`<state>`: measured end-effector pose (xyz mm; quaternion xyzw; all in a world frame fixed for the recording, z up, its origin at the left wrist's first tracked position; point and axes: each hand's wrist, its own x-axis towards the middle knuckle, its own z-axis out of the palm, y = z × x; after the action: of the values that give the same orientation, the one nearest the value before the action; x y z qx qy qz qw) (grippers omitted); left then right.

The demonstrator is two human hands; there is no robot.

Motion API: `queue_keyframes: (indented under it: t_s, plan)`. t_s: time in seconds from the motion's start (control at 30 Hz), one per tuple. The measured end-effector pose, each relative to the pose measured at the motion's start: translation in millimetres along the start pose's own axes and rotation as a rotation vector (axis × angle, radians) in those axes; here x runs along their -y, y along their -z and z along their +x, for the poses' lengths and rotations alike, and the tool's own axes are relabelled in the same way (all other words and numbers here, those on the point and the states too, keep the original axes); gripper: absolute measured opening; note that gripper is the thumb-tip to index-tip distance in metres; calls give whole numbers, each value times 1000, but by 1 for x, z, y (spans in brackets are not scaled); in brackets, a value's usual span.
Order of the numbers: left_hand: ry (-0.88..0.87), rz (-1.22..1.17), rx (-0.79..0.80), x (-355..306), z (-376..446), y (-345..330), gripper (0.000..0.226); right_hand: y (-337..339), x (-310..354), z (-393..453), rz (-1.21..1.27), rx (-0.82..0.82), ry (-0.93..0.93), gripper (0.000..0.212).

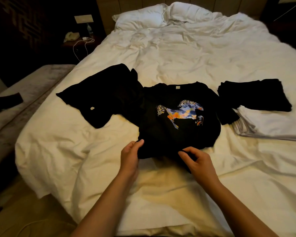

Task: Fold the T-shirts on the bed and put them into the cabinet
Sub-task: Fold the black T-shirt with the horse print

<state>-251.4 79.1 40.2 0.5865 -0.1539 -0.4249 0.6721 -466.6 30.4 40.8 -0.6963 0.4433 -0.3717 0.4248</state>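
Our left hand [130, 152] and right hand [194, 157] both pinch the horse T-shirt [178, 117] hem; 1 uneven pull likely skews the fold.

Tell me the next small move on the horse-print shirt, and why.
Probably pull the bottom hem toward you to flatten it. The left hand and right hand each pinch the bunched lower edge of the black T-shirt with the colourful horse print, which lies face up and unfolded on the white bed cover.
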Motion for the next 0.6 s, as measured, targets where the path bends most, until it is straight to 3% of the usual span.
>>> queue_keyframes:
  t_s: [0.07,0.23,0.3,0.4,0.5,0.6]
  plan:
    - [-63,54,-20,-12,-2,15,22,-6,4,-3,-69,55,71,5]
    - [-194,403,-96,-21,-8,66,33,-24,22,-11,-397,320,295,53]
    - [-157,572,-99,-10,-6,86,36,-33,18,-11,-622,469,291,44]
    - [-77,690,-125,8,-3,102,25,-51,11,-13,-770,562,310,34]
    - [-64,687,-133,7,1,99,14,-69,9,-18,-775,601,321,27]
    - [-233,831,-241,-4,-4,94,14,-72,17,-21,-673,584,268,21]
